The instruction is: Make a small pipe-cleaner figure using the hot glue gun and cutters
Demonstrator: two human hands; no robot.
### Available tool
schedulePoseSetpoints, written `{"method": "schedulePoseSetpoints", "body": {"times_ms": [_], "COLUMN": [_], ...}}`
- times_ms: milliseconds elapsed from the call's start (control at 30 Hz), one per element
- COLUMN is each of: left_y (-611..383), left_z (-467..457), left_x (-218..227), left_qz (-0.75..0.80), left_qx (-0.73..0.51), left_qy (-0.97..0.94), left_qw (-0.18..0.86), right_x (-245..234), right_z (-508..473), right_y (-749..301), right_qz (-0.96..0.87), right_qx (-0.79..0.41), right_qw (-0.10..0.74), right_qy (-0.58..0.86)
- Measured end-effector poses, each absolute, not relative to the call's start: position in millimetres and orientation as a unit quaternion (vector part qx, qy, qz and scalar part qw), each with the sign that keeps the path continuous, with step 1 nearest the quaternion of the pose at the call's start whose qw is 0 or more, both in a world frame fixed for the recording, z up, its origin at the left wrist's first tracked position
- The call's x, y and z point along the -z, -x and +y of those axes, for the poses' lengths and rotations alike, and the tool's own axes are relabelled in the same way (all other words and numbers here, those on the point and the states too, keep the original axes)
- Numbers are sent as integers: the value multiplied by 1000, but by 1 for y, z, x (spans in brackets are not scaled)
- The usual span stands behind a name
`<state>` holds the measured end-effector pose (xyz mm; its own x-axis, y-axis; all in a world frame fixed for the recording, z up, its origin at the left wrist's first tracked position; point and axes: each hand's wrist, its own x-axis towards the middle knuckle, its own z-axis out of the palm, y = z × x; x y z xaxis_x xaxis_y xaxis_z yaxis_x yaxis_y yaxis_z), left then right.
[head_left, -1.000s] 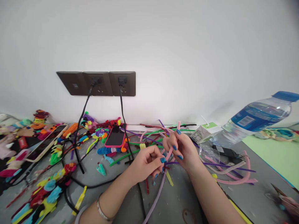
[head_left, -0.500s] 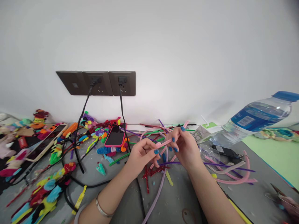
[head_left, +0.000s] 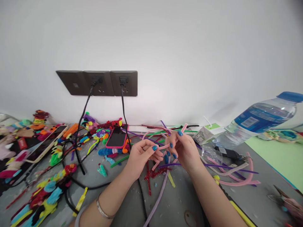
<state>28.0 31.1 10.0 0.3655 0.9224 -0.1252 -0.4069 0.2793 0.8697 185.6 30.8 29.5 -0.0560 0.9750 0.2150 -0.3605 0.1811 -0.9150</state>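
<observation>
A pink pipe cleaner point(head_left: 163, 146) stretches between my two hands above the table. My left hand point(head_left: 143, 157) pinches one end between thumb and forefinger. The fingers of my right hand point(head_left: 183, 149) are curled round it farther along, and its free end sticks up past the thumb. Below the hands lie a purple pipe cleaner point(head_left: 159, 199), red tinsel stems point(head_left: 148, 179) and a short yellow piece point(head_left: 171, 179). Whether the end in my left fingertips is coiled is hidden.
Left, a pink-cased phone point(head_left: 116, 137), black cables point(head_left: 142, 195) and colourful pipe-cleaner figures point(head_left: 50, 195) cover the table. Right stand a drink carton point(head_left: 208, 134) and a tilted water bottle point(head_left: 258, 121); loose pink pipe cleaners point(head_left: 248, 179) and scissors point(head_left: 280, 198) lie nearer.
Both hands have shifted slightly, the right one a little left and down. The coiled pink end seen at my left fingertips is now covered by them.
</observation>
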Motion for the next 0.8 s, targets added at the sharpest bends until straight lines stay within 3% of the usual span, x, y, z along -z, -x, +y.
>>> {"method": "schedulePoseSetpoints", "body": {"times_ms": [233,400,467,633,800], "left_y": [-30,-33,-34,-34,-31], "left_z": [25,21,21,25,29], "left_x": [-8,-5,-4,-9,-12], "left_qz": [311,296,298,303,307], "left_qx": [-355,-279,-292,-423,-493], "left_qy": [-498,-514,-487,-372,-317], "left_qw": [728,755,767,769,750], "right_x": [-28,-24,-24,-27,-28], "right_z": [29,30,32,37,35], "right_y": [-186,-185,-185,-189,-187], "right_qz": [-473,-493,-479,-431,-468], "right_qx": [-560,-632,-636,-567,-556], "right_qw": [600,499,502,622,594], "right_qy": [320,330,337,327,347]}}
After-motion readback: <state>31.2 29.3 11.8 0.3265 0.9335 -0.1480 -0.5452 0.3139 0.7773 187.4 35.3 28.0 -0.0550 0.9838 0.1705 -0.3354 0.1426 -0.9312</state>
